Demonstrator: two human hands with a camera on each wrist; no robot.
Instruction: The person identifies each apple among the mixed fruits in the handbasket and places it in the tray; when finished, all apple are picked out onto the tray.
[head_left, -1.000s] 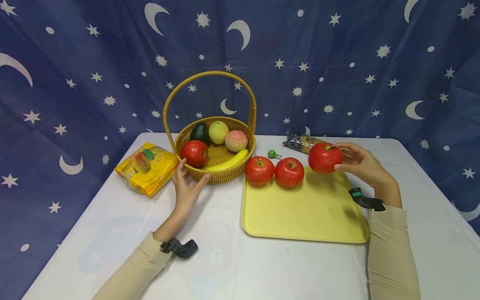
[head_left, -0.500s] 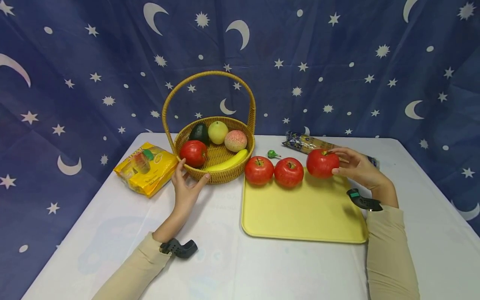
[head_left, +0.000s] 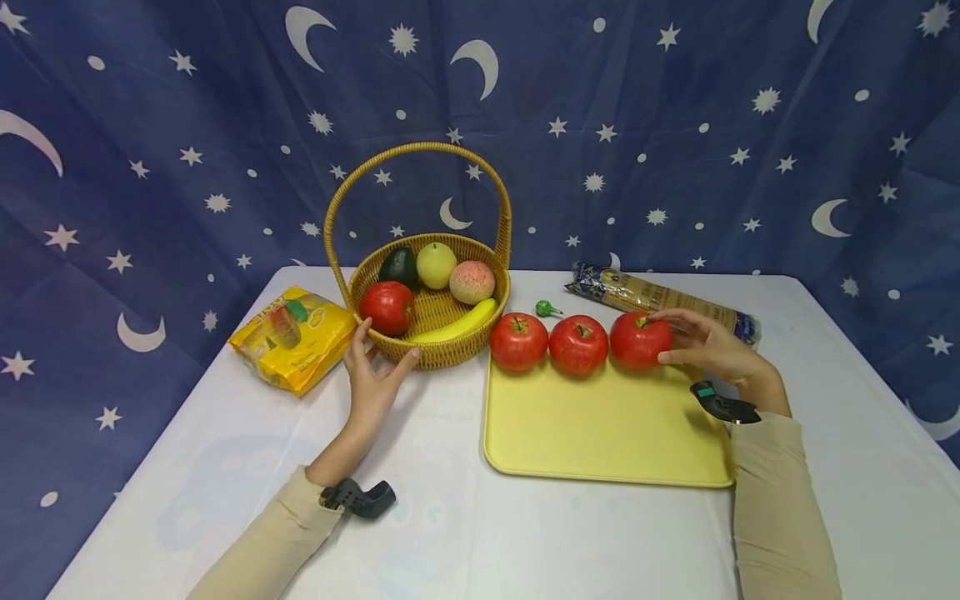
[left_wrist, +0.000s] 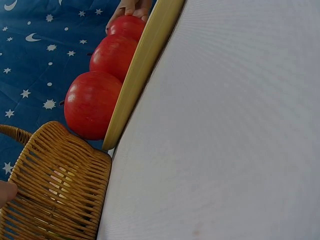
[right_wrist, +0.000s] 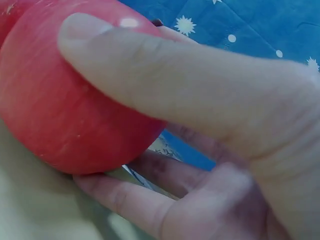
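Note:
In the head view my right hand (head_left: 712, 354) holds a red apple (head_left: 637, 342) at the back of the yellow tray (head_left: 600, 433), thumb on its near side. The right wrist view shows that thumb (right_wrist: 125, 60) across the apple (right_wrist: 75, 100) and fingers beneath and behind it. Two more red apples (head_left: 518, 342) (head_left: 578, 344) stand to its left in a row. My left hand (head_left: 371, 383) touches the front left of the wicker basket (head_left: 450, 354), index finger at the rim and thumb against the outer wall.
In the basket lie a red apple (head_left: 387, 307), an avocado (head_left: 399, 267), a pear (head_left: 436, 265), a peach (head_left: 472, 282) and a banana (head_left: 457, 323). A yellow snack bag (head_left: 296, 337) lies left. Behind the tray are a green lollipop (head_left: 546, 308) and a noodle packet (head_left: 660, 298).
My right hand has moved left and down with its apple, which now stands beside the middle apple. More of the packet behind shows. The left hand and basket have stayed in place.

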